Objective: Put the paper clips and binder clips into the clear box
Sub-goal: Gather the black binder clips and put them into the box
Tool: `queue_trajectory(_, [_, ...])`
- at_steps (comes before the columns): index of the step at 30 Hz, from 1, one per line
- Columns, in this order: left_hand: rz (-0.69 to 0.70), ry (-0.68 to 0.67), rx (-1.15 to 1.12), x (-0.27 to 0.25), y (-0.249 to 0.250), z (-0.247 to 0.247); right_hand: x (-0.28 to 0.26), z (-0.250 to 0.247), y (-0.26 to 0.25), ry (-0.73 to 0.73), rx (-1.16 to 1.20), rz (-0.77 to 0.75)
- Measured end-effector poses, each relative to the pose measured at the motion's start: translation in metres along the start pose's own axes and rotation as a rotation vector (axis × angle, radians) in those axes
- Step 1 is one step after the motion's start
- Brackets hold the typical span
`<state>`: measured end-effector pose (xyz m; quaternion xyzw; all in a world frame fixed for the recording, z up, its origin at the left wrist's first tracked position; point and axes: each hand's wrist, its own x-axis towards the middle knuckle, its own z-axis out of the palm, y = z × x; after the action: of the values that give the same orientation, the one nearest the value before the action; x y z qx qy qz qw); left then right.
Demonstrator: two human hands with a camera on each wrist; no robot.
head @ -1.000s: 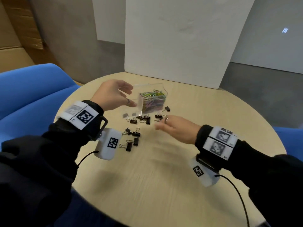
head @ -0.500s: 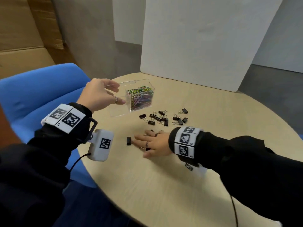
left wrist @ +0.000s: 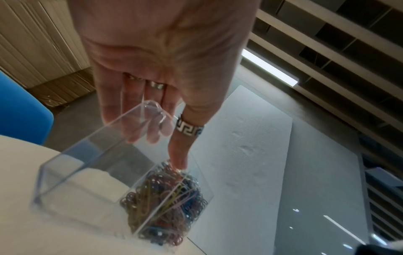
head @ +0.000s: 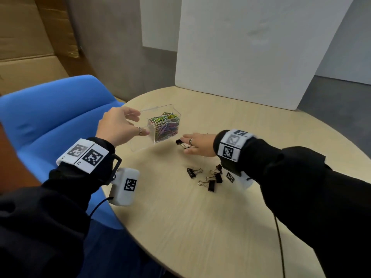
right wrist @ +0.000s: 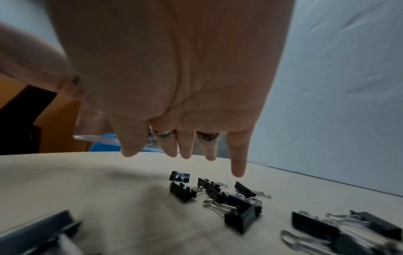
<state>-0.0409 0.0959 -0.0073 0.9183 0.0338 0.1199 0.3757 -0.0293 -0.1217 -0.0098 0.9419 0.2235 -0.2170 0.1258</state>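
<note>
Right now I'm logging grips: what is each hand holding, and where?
Left hand grips the clear box at its near end wall. Right hand holds nothing, fingers spread over binder clips.

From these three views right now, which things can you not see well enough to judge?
- Head view: the right hand covers some binder clips, so the count is unsure.
- Left wrist view: motion blur smears the paper clips in the clear box; whether its second compartment is empty is unclear.
- Right wrist view: clips at the bottom and right edges are cut off and blurred; the left hand is barely shown.
</note>
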Motion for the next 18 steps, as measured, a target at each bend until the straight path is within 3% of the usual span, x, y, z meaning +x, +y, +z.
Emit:
queue_trajectory(5, [-0.041,0.011,0.029,0.004,-0.006,0.006,0.018,0.010,-0.005,-0.043,-0.121,0.015])
queue_trajectory(14, [-0.026,-0.073,-0.027,0.003,0.007,0.034,-0.037,0.052,0.025,-0.137,0.005,-0.085])
queue_trajectory(18, [-0.027,-0.098,-0.059,0.001,0.013,0.047,-0.044,0.038,0.039,0.050,0.256,-0.022])
